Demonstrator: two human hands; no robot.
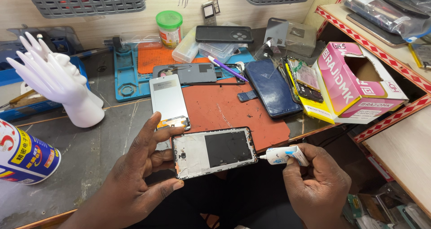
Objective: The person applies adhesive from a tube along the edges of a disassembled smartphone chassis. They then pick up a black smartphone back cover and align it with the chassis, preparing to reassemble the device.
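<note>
Pink-and-white box at right — blue-labelled can lying at left.

Left hand is raised palm-inward, thumb up and fingers spread in a pinching hold. Right hand sits lower right, fingers curled tight in a grip, knuckles facing up.

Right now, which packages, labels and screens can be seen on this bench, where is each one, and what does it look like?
Pink box: right side, torn open on top, pink and white with a yellow base.
Spray can: left edge, lying down, white, blue and red label.
Green-lidded jar: back centre, round, with a label.
Glue tube: in the right hand, white and blue.
Phone frame: held by the left hand, its dark panel unlit.
Dark phone: on the red mat, face blank.
</note>
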